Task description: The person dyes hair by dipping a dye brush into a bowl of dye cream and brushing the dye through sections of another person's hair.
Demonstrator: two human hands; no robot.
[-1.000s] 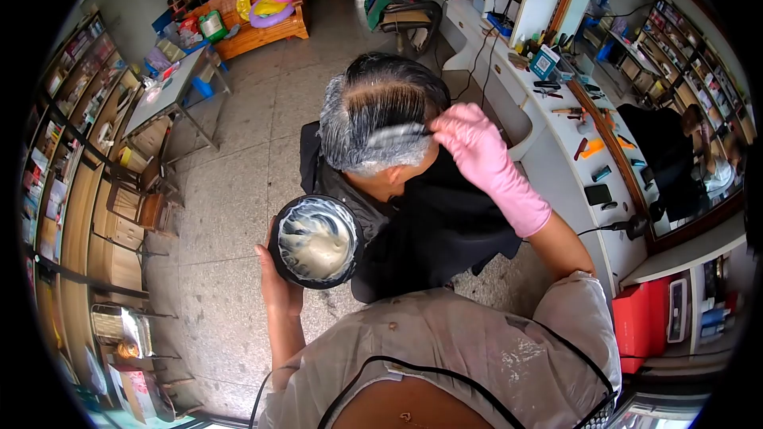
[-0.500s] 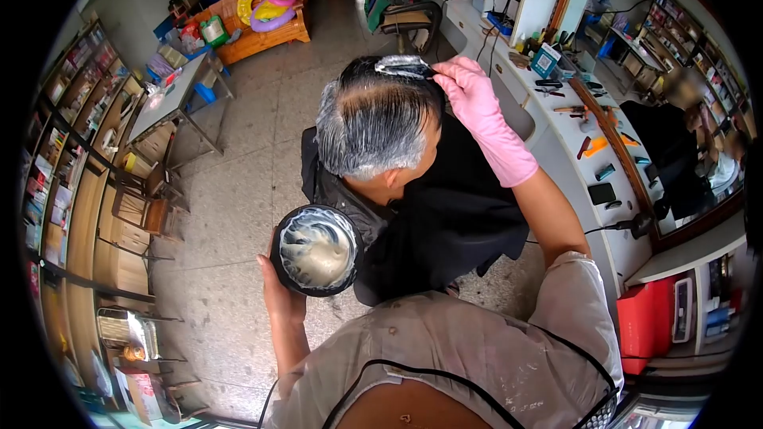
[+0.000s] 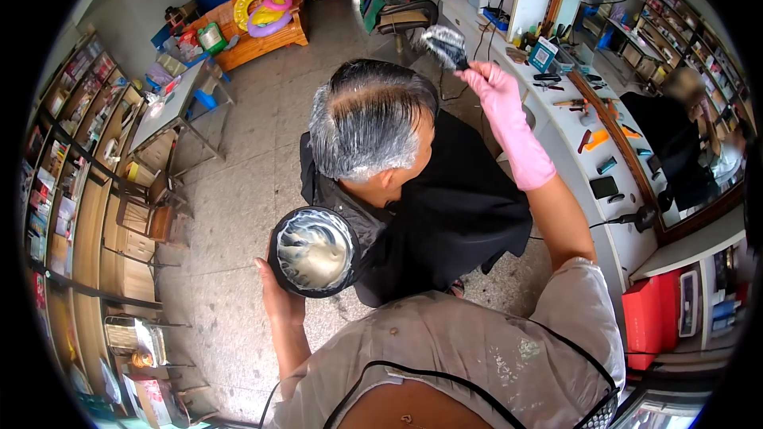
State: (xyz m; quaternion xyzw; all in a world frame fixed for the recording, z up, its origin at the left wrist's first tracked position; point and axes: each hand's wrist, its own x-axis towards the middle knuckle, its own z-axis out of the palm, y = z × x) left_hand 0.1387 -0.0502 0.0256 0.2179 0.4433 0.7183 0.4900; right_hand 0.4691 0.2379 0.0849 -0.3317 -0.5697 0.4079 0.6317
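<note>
My left hand [image 3: 281,295], bare, holds a black bowl [image 3: 278,264] with pale cream [image 3: 318,257] inside, low beside a seated person's shoulder. My right hand [image 3: 499,95], in a pink glove, grips the handle of a dark brush [image 3: 447,46] whose head is coated with whitish cream. The brush is in the air above and to the right of the person's head, apart from the hair. The person's grey and black hair [image 3: 362,127] looks wet, with a bare-looking patch on top. A black cape [image 3: 453,199] covers the person's body.
A counter [image 3: 592,159] with combs and tools runs along the right, below a mirror [image 3: 683,111]. An empty salon chair [image 3: 401,16] stands ahead. Shelves [image 3: 75,167] and a table [image 3: 168,103] are at the left, with a wooden bench [image 3: 258,45] behind.
My right hand has lifted the brush off the hair and moved it up and to the right. My left hand still holds the bowl in about the same place.
</note>
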